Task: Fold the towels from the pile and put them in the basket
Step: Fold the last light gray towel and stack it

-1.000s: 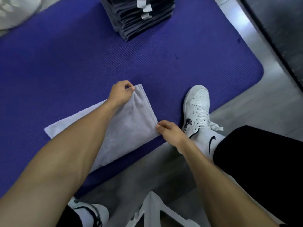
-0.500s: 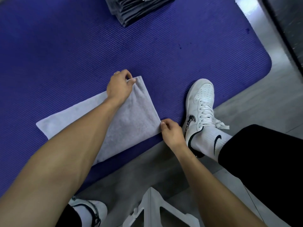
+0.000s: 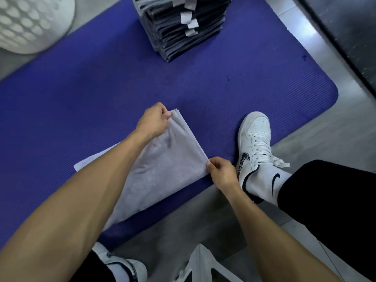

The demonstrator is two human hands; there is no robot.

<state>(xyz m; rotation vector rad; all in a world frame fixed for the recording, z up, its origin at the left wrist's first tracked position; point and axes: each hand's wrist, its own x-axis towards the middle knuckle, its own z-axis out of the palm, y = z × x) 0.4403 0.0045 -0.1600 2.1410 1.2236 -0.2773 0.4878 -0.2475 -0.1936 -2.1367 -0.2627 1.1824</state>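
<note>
A light grey towel [image 3: 162, 169] lies folded over on the purple mat [image 3: 81, 94], its doubled edge running between my hands. My left hand [image 3: 153, 121] pinches the far corner of that edge. My right hand [image 3: 220, 170] pinches the near corner, close to the mat's front edge. My left forearm hides part of the towel. A tall pile of dark grey towels [image 3: 183, 25] with white tags stands at the back of the mat. The white perforated basket [image 3: 30, 23] sits at the top left, off the mat.
My right foot in a white sneaker [image 3: 254, 143] rests on the mat's front right edge, right beside my right hand. My other shoe [image 3: 124, 267] is at the bottom. A white plastic frame [image 3: 201, 267] pokes in below. A dark metal surface [image 3: 350, 37] borders the right.
Both hands keep their pinch on the towel's corners. The view has tilted up, bringing the basket and more of the pile into sight. The towel lies much as before.
</note>
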